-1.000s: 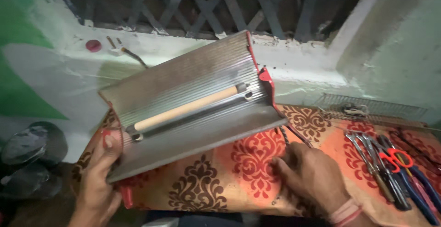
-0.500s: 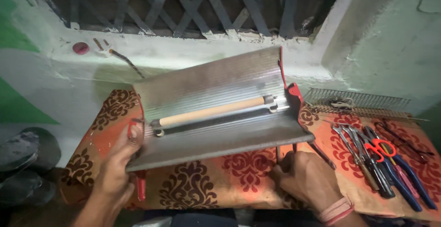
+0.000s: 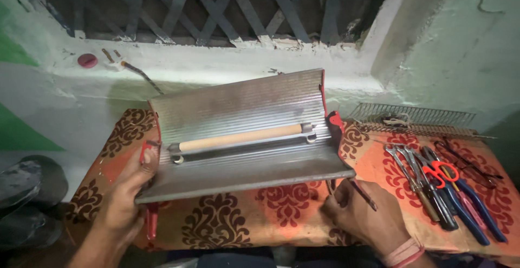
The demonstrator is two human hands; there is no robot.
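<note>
An electric rod heater [image 3: 244, 138] lies on the patterned table, its ribbed metal reflector facing me and a beige heating rod [image 3: 241, 137] across its middle. Red end caps show at both ends. My left hand [image 3: 127, 192] grips the heater's left end by the red frame. My right hand [image 3: 360, 214] rests at the reflector's lower right corner and holds a thin dark screwdriver [image 3: 362, 194] whose shaft points up toward the right end cap [image 3: 335, 123].
An orange patterned cloth [image 3: 238, 224] covers the table. Several pliers and screwdrivers [image 3: 444, 186] lie at the right. A wire grill [image 3: 417, 119] rests at the back right. A barred window and white sill are behind; dark shoes [image 3: 27, 192] sit at lower left.
The heater has levelled out from a tilt and sits more centred in view. My right hand stays at its lower right corner with the screwdriver.
</note>
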